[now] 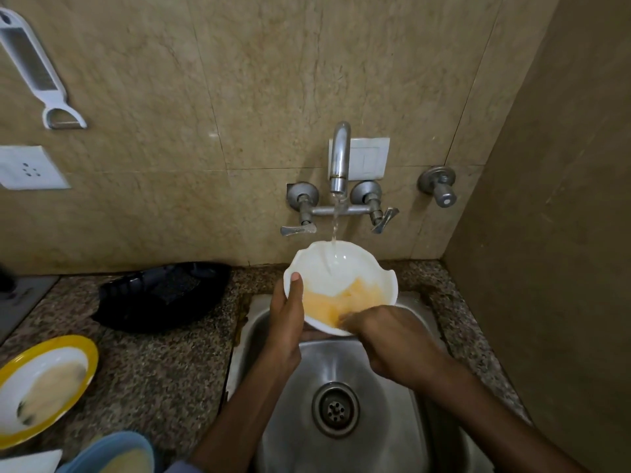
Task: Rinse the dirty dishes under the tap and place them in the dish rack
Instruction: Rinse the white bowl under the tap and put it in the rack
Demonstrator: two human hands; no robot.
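White bowl (341, 278): orange residue (327, 303), water (334, 230).
Left hand (286, 322): we see rim gripped.
Right hand (389, 336): in bowl, state indeterminate.
Lower left: soiled yellow-rimmed plate (73, 349).

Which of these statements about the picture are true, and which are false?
1. Water runs from the tap into the bowl. True.
2. The left hand holds the bowl by its rim, thumb inside. True.
3. The right hand rests on a tap handle. False: its fingers reach into the bowl.
4. The bowl is already clean. False: yellow residue covers its lower part.
5. The plate lies in the sink. False: it lies on the counter, left of the sink.
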